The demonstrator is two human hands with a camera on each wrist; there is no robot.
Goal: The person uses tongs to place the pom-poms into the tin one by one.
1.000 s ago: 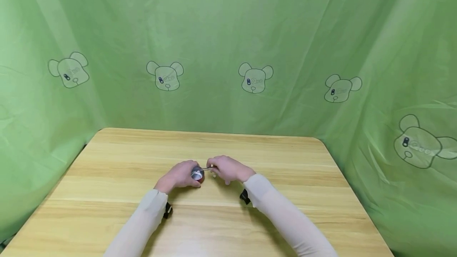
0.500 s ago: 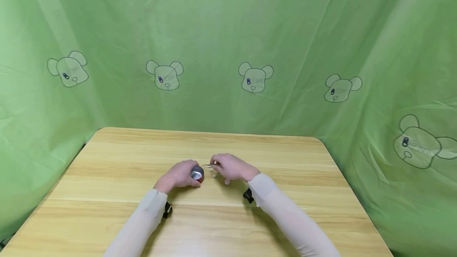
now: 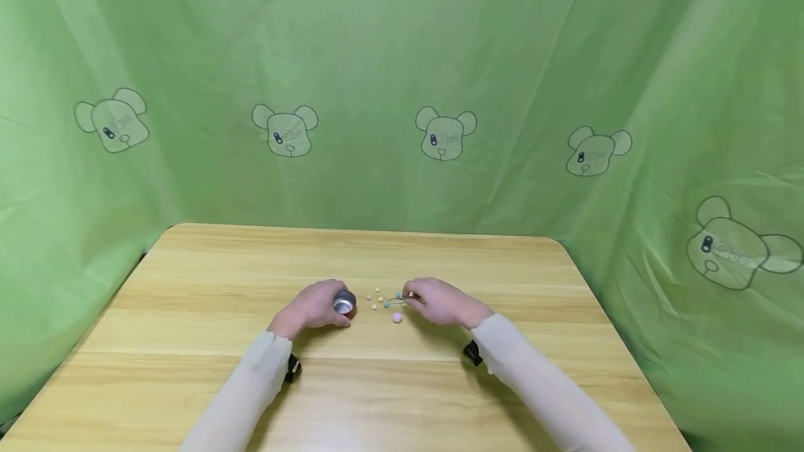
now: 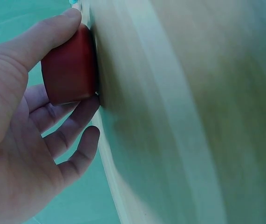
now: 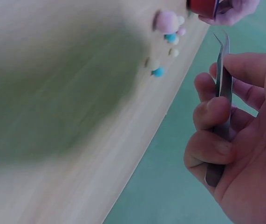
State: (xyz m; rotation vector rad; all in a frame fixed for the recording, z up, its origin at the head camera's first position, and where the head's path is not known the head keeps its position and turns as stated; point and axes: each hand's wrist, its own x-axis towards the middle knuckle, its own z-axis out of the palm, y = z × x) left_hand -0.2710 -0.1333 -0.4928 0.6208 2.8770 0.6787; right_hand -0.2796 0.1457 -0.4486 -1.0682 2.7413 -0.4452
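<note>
My left hand (image 3: 314,307) holds a small round container (image 3: 344,303), red outside and silvery inside, on the table. In the left wrist view the thumb presses one side of the red container (image 4: 70,67), with fingers at its other side. My right hand (image 3: 442,300) grips metal tweezers (image 5: 224,86) with bent tips, which stand slightly apart with nothing visible between them. Under and around the tweezers lie several small balls, among them a blue ball (image 3: 386,305) and a yellow ball (image 3: 380,299). A larger pink ball (image 3: 397,317) lies nearer the front.
The wood-grain table (image 3: 352,396) has rounded far corners. Green curtains (image 3: 370,180) with bear-head outlines hang behind and at both sides. A black strap device (image 3: 473,352) shows at the right wrist.
My right hand has moved right with the tweezers, from the container's mouth to above the balls, more of which now show. The left hand and container stay nearly in place.
</note>
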